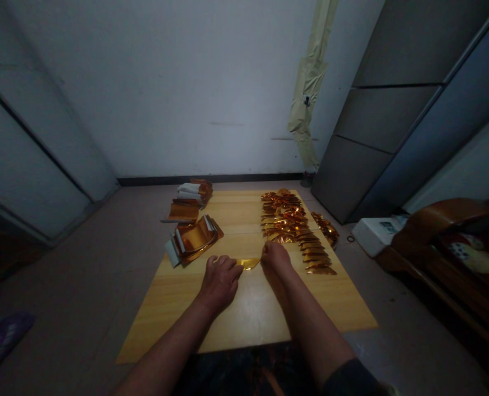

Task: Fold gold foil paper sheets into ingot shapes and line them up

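A folded strip of gold foil paper (pixel 249 264) lies flat on the wooden table, its right end tapering to a point. My left hand (pixel 221 279) grips the strip's left end, fingers bent over it and covering that part. At the pointed end is my right hand (pixel 276 257), closed with its fingertips at the tip; the fingers' undersides are hidden. Up and left of my left hand sits a curved stack of gold foil sheets (pixel 197 236). Right of my right hand, folded gold foil pieces (pixel 283 217) stand packed in rows, with a shorter row (pixel 315 256) nearer me.
The light wooden table (pixel 244 324) stands near a white wall (pixel 186 99). More foil sheets (pixel 184 210) lie at its back left edge. Beyond the right edge are another foil pile (pixel 325 228), a white box (pixel 372 234), a wooden seat (pixel 429 258) and a grey cabinet (pixel 363 148).
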